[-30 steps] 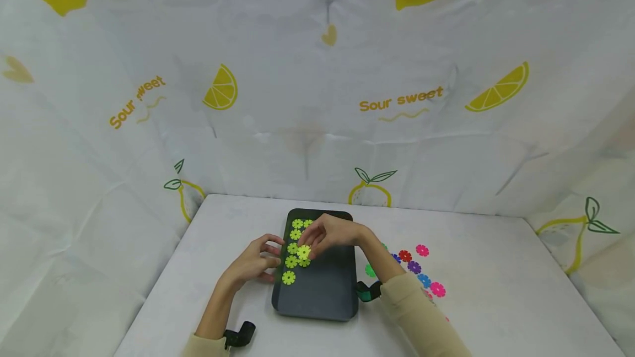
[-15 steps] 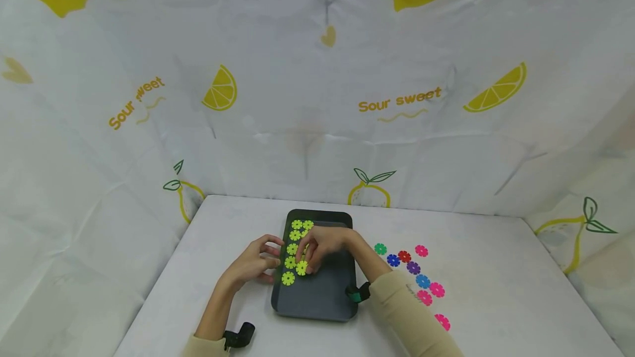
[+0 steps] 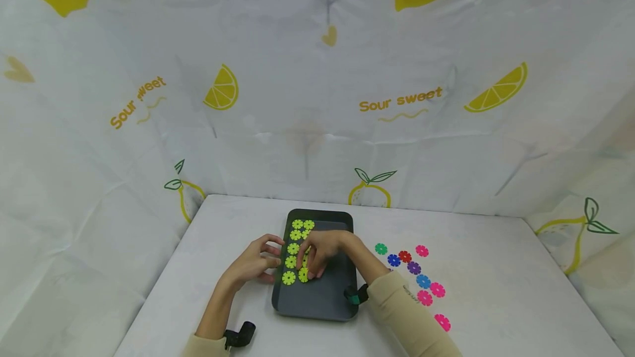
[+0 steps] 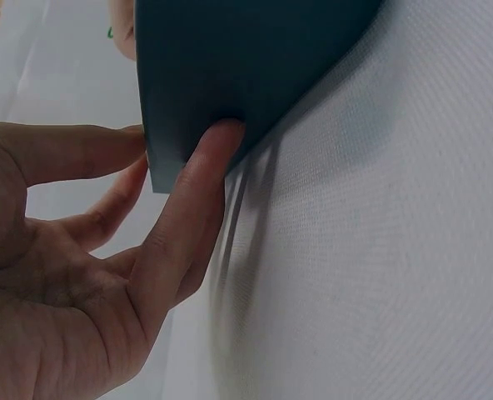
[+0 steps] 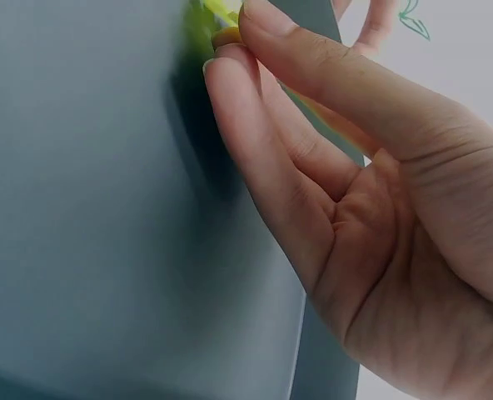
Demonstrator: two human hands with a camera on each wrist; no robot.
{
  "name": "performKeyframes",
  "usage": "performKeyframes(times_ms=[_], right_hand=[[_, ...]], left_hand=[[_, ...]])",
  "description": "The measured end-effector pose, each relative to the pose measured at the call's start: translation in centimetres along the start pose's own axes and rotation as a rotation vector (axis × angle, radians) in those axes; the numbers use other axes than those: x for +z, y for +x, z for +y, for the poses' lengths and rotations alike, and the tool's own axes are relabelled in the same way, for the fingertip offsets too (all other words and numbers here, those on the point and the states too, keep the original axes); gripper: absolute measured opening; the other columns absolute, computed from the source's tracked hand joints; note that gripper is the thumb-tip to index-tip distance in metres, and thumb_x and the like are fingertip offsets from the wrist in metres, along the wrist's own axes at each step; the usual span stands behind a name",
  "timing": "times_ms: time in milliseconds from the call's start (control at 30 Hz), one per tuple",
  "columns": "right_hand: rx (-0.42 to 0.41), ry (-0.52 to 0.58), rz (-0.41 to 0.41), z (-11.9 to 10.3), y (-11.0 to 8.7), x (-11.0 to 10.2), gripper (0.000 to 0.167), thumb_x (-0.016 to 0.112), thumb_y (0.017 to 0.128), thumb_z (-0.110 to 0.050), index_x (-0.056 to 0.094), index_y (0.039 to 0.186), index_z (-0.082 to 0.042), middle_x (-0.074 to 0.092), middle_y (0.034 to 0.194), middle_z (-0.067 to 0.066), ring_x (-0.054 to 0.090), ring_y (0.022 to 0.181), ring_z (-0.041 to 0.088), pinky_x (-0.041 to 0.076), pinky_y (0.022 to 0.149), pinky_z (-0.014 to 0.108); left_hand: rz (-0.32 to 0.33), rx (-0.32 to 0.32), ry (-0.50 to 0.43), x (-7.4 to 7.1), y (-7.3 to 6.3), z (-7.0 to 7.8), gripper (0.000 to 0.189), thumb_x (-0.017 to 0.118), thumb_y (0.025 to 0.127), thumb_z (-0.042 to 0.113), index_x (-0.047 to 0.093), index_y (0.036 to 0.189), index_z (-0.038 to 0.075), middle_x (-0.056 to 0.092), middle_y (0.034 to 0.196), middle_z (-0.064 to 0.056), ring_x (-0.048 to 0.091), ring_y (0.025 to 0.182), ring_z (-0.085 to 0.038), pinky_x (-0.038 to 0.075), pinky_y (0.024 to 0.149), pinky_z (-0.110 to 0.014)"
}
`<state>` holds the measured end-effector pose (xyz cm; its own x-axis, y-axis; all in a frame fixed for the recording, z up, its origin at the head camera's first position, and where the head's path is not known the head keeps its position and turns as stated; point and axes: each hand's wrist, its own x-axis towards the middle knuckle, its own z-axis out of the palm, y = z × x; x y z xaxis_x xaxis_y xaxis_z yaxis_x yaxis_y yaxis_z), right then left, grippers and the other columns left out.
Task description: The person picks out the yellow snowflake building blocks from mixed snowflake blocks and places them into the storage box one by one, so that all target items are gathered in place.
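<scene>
My right hand pinches a yellow-green notched plastic disc between thumb and fingertips, low over the dark grey tray. In the right wrist view only a blurred edge of this disc shows at the fingertips. Several matching yellow-green discs lie in rows along the tray's left side, some hidden behind the right hand. My left hand is at the tray's left rim, with fingers loosely bent. In the left wrist view, its fingertips touch the tray's outer wall and edge.
To the right of the tray, loose notched discs lie scattered on the white table, among them green, red, purple, blue and pink. A lemon-print cloth hangs behind the table.
My right hand has moved down the tray toward the near side with the yellow-green disc, which now sits beside the lowest disc of the left row. The left hand has stayed put.
</scene>
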<state>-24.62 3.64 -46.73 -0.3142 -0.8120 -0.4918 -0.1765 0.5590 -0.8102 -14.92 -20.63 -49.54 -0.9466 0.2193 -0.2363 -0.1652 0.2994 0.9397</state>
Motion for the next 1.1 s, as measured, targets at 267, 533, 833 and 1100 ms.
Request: performKeyframes(times_ms=[267, 533, 833, 1100], right_hand=[[-0.010, -0.016, 0.014, 0.2, -0.2, -0.2, 0.027, 0.075, 0.096, 0.005, 0.079, 0.120, -0.004, 0.084, 0.096, 0.012, 0.078, 0.081, 0.012, 0.068, 0.074, 0.030], [-0.053, -0.024, 0.048, 0.2, -0.8, -0.4, 0.025, 0.075, 0.096, 0.004, 0.078, 0.121, 0.001, 0.084, 0.098, 0.015, 0.078, 0.078, 0.011, 0.068, 0.074, 0.030], [-0.107, 0.027, -0.021, -0.2, -0.9, 0.7, 0.028, 0.073, 0.098, 0.004, 0.074, 0.126, 0.005, 0.083, 0.111, 0.020, 0.078, 0.088, 0.010, 0.069, 0.083, 0.032], [-0.088, 0.007, -0.004, -0.2, -1.0, 1.2, 0.024, 0.074, 0.096, 0.005, 0.077, 0.119, 0.001, 0.083, 0.109, 0.013, 0.078, 0.090, 0.011, 0.068, 0.081, 0.031]], left_hand=[[0.004, 0.002, 0.009, 0.1, 0.1, 0.1, 0.051, 0.069, 0.095, 0.004, 0.056, 0.144, 0.005, 0.061, 0.127, -0.023, 0.070, 0.099, -0.027, 0.068, 0.071, -0.043], [0.007, 0.002, 0.007, 0.1, 0.2, 0.0, 0.051, 0.069, 0.096, 0.004, 0.055, 0.145, 0.005, 0.061, 0.127, -0.022, 0.070, 0.098, -0.027, 0.068, 0.071, -0.043], [-0.009, 0.005, -0.001, 0.1, 0.2, -0.2, 0.051, 0.069, 0.096, 0.004, 0.055, 0.144, 0.005, 0.060, 0.128, -0.024, 0.069, 0.099, -0.027, 0.068, 0.071, -0.043], [0.000, 0.005, 0.000, 0.1, 0.1, -0.1, 0.050, 0.069, 0.096, 0.003, 0.055, 0.144, 0.005, 0.060, 0.129, -0.024, 0.070, 0.098, -0.027, 0.068, 0.071, -0.043]])
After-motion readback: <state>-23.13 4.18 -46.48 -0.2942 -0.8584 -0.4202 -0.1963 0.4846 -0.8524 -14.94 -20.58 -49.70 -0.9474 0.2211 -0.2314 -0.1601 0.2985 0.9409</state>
